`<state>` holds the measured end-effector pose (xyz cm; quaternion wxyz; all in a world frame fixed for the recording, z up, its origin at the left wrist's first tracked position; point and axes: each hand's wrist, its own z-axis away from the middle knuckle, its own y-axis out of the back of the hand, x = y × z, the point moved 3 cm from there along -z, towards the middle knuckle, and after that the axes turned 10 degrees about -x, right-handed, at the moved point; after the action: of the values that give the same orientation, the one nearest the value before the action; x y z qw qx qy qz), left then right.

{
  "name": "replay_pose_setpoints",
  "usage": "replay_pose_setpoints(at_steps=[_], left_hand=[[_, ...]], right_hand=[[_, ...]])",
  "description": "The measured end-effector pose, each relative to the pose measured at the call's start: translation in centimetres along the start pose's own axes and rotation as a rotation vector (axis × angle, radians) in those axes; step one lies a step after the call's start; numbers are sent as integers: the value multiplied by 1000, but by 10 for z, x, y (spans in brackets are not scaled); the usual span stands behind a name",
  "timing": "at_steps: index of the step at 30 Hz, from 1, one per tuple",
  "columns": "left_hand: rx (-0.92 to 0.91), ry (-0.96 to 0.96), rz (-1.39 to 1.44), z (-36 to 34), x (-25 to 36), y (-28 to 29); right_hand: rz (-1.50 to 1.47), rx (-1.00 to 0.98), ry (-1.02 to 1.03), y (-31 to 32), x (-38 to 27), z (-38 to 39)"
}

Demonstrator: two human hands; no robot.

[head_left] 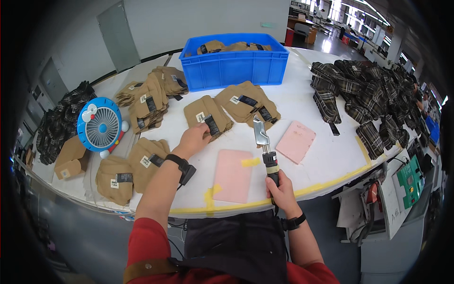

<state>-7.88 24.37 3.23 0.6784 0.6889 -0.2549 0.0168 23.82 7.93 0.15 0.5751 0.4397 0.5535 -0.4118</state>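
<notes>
My left hand (192, 141) is closed at the near edge of a stack of tan fabric pieces (193, 110), its fingertips pinching a black label (211, 124) on the top piece. A white label sits beside that black one. In my right hand (283, 191) is a slim black-handled tool (271, 165) with yellow tape around it, held upright over the table. Its silver metal head (260, 131) points away from me, close to another group of tan pieces (241, 98). A pink rectangular sheet (232, 177) lies between my forearms, with a smaller pink pad (296, 142) right of the tool.
A blue crate (235, 66) holding tan pieces stands at the back. More tan stacks (147, 102) lie left, near a blue fan (100, 127) and cardboard box (71, 158). Dark plaid pieces (366, 92) are heaped right; another plaid heap (59, 125) is far left. Yellow tape (321, 185) edges the table.
</notes>
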Motion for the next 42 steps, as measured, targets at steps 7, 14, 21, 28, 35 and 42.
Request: replay_pose_setpoints(at_steps=[7,14,21,28,35,42], left_hand=[[89,-100,-169,-4,-4,-6],[132,35,76,-3,-13,4],[202,-166,-159,62,83,17],[33,-178,-110,148,128,-33],[4,-233,16,166,140,-33],[103,-127,144,151,126,-24]], right_hand=[[-13,-6,21,-1,-4,0],[-20,-1,16,-4,-3,3],[-10,26,32,0,1,-1],[1,29,45,1,4,-3],[16,35,62,0,3,-4],[8,31,60,-2,-1,-2]])
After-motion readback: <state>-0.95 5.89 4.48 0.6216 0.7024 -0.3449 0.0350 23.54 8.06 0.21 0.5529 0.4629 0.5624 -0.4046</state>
